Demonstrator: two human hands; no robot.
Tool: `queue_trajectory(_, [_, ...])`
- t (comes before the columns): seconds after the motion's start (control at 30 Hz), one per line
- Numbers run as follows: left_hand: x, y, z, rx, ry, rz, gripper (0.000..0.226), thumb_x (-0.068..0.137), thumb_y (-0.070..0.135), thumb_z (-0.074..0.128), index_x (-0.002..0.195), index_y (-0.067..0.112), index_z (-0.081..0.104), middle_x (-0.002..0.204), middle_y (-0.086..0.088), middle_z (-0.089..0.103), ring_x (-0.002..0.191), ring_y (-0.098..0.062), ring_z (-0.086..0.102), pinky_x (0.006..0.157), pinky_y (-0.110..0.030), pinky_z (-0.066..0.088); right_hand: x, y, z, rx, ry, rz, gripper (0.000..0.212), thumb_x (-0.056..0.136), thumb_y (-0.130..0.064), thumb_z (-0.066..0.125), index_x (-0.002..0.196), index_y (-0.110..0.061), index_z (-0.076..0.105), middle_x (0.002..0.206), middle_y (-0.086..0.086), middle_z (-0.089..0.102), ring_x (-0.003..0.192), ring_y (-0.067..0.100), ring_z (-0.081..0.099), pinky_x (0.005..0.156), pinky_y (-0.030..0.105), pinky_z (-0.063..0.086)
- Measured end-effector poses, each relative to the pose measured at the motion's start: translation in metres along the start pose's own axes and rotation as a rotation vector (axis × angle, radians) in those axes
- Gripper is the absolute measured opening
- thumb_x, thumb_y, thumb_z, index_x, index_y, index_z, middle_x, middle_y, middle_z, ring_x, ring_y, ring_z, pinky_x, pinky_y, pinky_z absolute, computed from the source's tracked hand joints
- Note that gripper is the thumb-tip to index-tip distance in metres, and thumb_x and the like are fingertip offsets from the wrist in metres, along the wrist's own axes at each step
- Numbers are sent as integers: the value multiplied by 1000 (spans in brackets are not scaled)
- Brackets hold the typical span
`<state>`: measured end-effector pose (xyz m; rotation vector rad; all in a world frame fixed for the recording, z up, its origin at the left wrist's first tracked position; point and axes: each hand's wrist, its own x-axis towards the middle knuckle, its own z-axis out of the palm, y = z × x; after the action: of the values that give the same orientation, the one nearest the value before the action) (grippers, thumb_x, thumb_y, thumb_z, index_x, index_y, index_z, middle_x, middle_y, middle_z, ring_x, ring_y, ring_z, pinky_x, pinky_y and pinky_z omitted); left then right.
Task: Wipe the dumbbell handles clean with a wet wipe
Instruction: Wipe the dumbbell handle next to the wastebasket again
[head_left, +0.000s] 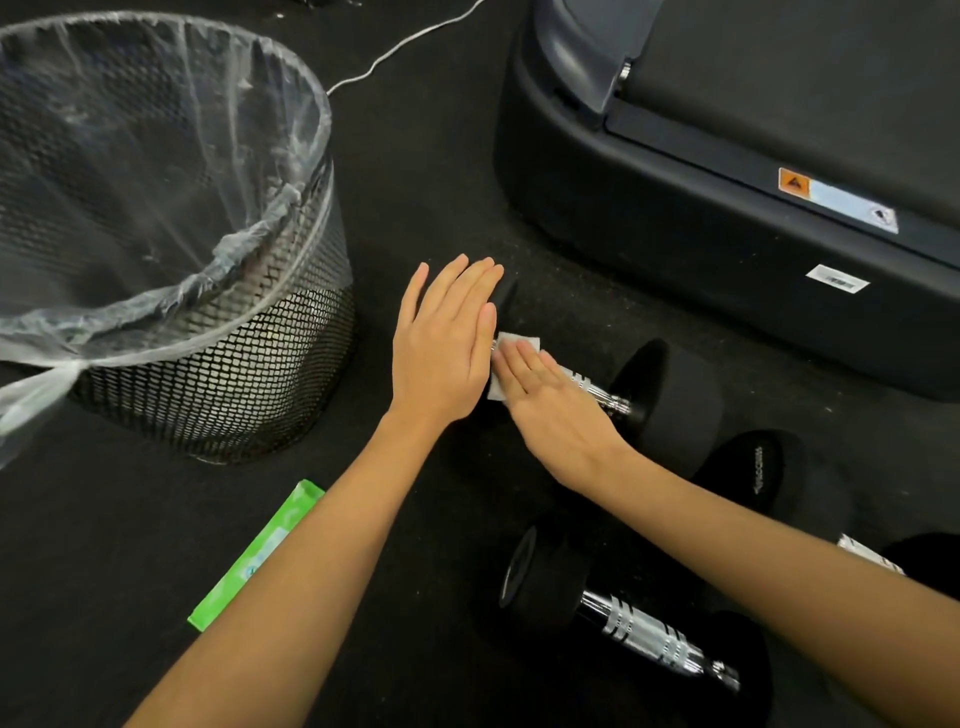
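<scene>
A black dumbbell (670, 395) with a chrome handle (597, 389) lies on the dark floor at the centre. My left hand (447, 338) rests flat, fingers straight, on its left weight. A white wet wipe (511, 345) lies over the handle, and my right hand (550, 405) presses it down with straight fingers. A second dumbbell (639, 631) lies nearer to me at the lower right. A third dumbbell (763, 473) shows behind my right forearm, partly hidden.
A black mesh waste bin (208, 364) with a clear plastic liner stands at the left. A green pack of wipes (254, 556) lies by my left forearm. A large black treadmill base (675, 208) fills the upper right. A white cable (400, 47) runs across the floor at the top.
</scene>
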<state>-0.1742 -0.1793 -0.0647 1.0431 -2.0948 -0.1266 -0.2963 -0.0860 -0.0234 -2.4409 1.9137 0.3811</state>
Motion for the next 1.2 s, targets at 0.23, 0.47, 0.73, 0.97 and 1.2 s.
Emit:
queue_trajectory(0.23, [-2, -1, -1, -4, -5, -10, 42, 105, 23, 32, 140, 12, 53, 145, -1, 54, 141, -16, 41, 122, -42, 19, 5, 12, -13, 162, 17, 127, 58, 103, -18, 40, 153, -7, 12, 160, 12, 17, 146, 21, 22, 117, 30, 16])
queue_trajectory(0.47, [-4, 0, 0, -26, 3, -17, 42, 105, 22, 33, 140, 12, 53, 145, -1, 54, 141, -16, 40, 123, -43, 18, -6, 6, 0, 99, 31, 44, 58, 104, -19, 35, 154, -7, 8, 162, 11, 7, 149, 22, 8, 114, 28, -3])
queue_trajectory(0.73, [-2, 2, -1, -41, 10, -17, 42, 105, 22, 32, 138, 11, 55, 142, -3, 56, 140, -18, 42, 124, -40, 11, -6, 2, 8, -13, 25, 32, 62, 102, -15, 35, 154, -6, 2, 162, 12, -1, 149, 24, -2, 110, 34, -15])
queue_trajectory(0.97, [-3, 2, -3, -66, 6, -26, 42, 104, 21, 33, 138, 10, 55, 143, -4, 56, 140, -19, 42, 124, -40, 10, 2, 2, 5, 29, 32, 52, 60, 103, -16, 34, 153, -7, 2, 162, 11, 0, 149, 23, 1, 113, 34, -12])
queue_trajectory(1.2, [-2, 1, -4, -76, -13, -39, 42, 104, 22, 32, 139, 11, 54, 144, -3, 55, 141, -18, 40, 124, -40, 10, -7, 5, 0, -24, 23, -12, 58, 104, -21, 31, 153, -6, 4, 162, 12, 2, 149, 23, 1, 109, 31, -14])
